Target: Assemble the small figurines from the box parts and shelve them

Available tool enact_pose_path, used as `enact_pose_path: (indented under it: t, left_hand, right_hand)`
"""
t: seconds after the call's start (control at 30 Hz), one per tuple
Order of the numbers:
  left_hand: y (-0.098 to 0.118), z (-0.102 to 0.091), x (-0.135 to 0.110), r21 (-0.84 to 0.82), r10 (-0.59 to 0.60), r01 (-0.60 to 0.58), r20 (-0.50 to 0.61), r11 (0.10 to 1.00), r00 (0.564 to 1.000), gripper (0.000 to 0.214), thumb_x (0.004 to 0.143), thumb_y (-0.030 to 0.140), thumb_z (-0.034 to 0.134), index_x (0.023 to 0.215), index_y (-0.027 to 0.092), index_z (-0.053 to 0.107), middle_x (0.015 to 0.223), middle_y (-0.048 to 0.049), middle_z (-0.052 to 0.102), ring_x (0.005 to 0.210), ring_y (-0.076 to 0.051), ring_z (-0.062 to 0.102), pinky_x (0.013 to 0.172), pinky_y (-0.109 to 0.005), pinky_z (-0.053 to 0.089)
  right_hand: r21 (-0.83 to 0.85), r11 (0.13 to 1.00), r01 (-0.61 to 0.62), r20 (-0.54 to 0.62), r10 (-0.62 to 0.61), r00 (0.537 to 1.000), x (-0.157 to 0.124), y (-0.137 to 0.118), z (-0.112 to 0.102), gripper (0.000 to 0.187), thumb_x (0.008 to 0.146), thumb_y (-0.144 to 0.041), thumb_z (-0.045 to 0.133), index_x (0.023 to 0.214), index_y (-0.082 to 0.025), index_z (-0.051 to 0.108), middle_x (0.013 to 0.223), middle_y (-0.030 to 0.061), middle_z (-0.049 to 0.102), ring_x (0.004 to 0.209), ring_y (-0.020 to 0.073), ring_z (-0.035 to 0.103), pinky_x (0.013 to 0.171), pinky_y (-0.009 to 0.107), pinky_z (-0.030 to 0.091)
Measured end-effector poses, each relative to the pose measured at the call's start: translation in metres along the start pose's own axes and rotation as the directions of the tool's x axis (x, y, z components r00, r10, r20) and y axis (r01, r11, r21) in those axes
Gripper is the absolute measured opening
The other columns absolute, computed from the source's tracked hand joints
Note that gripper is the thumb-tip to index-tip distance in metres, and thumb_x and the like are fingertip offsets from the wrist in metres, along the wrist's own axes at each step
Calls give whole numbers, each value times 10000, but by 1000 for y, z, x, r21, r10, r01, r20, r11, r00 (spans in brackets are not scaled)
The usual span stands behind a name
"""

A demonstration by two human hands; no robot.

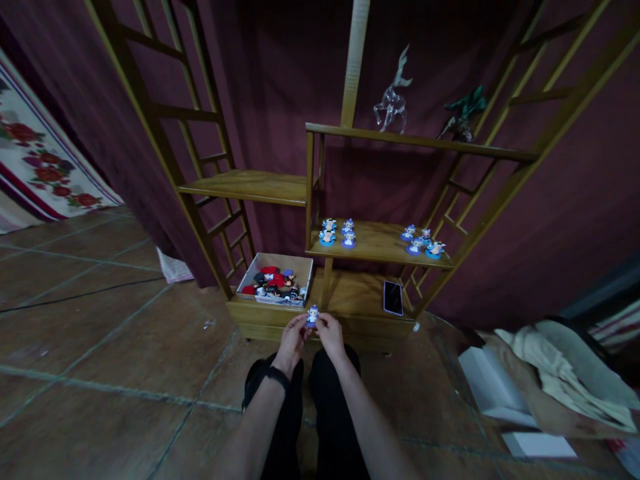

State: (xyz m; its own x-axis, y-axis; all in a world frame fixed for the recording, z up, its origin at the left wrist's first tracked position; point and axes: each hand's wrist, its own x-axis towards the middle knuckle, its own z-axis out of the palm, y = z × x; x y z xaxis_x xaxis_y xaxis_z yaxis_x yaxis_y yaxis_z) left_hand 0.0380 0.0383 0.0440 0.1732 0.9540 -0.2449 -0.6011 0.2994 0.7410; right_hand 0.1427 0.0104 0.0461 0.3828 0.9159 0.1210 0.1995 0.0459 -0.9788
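Observation:
Between my two hands, a small white-and-purple figurine (313, 315) stands upright on a purple base, in front of the shelf unit's low front edge. My left hand (293, 333) pinches its left side, and a dark band circles that wrist. From the other side, the fingers of my right hand (330, 331) grip the base. Just beyond my left hand, an open box (306, 275) holds several red, black and white figurines (275, 279) lying in a jumble. On the middle shelf (377, 245), similar figurines stand in a left group (349, 239) and a right group (415, 247).
A phone (393, 297) lies on the bottom shelf at right. Up on the top shelf are a clear deer ornament (393, 100) and a dark green ornament (465, 112). White boxes (493, 383) and cloth (560, 373) lie on the floor at right. A cable (100, 291) crosses the left floor.

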Motion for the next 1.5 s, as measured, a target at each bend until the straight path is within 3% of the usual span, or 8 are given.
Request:
enact_pose_path:
  t: [0.47, 0.73, 0.93, 1.13, 1.3, 1.5]
  left_hand:
    - [3, 1, -3, 77, -146, 149, -38, 986, 989, 156, 734, 19, 585, 825, 135, 637, 699, -27, 666, 552, -85, 616, 587, -192, 525]
    - [12, 4, -4, 52, -86, 90, -66, 995, 994, 150, 719, 14, 587, 802, 117, 658, 756, -50, 681, 589, -94, 627, 581, -179, 521]
    - [17, 8, -7, 84, -117, 119, -33, 989, 993, 188, 682, 7, 630, 828, 119, 669, 813, -54, 688, 672, -104, 645, 637, -174, 522]
    - [20, 13, -6, 83, -137, 144, -83, 986, 987, 238, 715, -24, 585, 861, 147, 664, 798, -33, 690, 629, -80, 636, 629, -162, 523]
    - [24, 15, -7, 108, -221, 225, -47, 968, 974, 253, 717, -18, 587, 898, 139, 669, 841, -57, 694, 643, -91, 642, 621, -165, 525]
    - [24, 8, -5, 107, -221, 221, -11, 969, 975, 258, 693, -1, 625, 897, 149, 674, 819, -46, 692, 617, -84, 634, 614, -166, 521]
  right_hand:
    - [-273, 957, 102, -28, -114, 993, -3, -16, -8, 205, 747, -190, 480, 876, -228, 634, 852, 28, 652, 805, 167, 611, 747, 262, 453]
    - [-160, 980, 120, 2, -121, 993, -3, -20, -9, 209, 763, -240, 508, 925, -244, 641, 885, 18, 663, 845, 172, 606, 775, 271, 449]
    - [-39, 995, 87, 11, -86, 996, 0, -24, -7, 187, 749, -268, 545, 920, -230, 611, 835, 1, 670, 769, 154, 614, 700, 245, 457]
    - [-79, 995, 58, -8, -59, 998, 5, -22, -6, 118, 739, -264, 558, 844, -221, 591, 785, -6, 669, 737, 150, 621, 664, 229, 454]
    - [-113, 991, 75, -19, -78, 997, 6, -20, -8, 121, 744, -259, 551, 854, -226, 591, 807, -2, 676, 768, 149, 635, 682, 223, 460]
    - [-152, 982, 112, 30, -109, 994, 3, -27, -14, 174, 754, -256, 539, 915, -252, 605, 847, -4, 691, 810, 161, 650, 719, 240, 474]
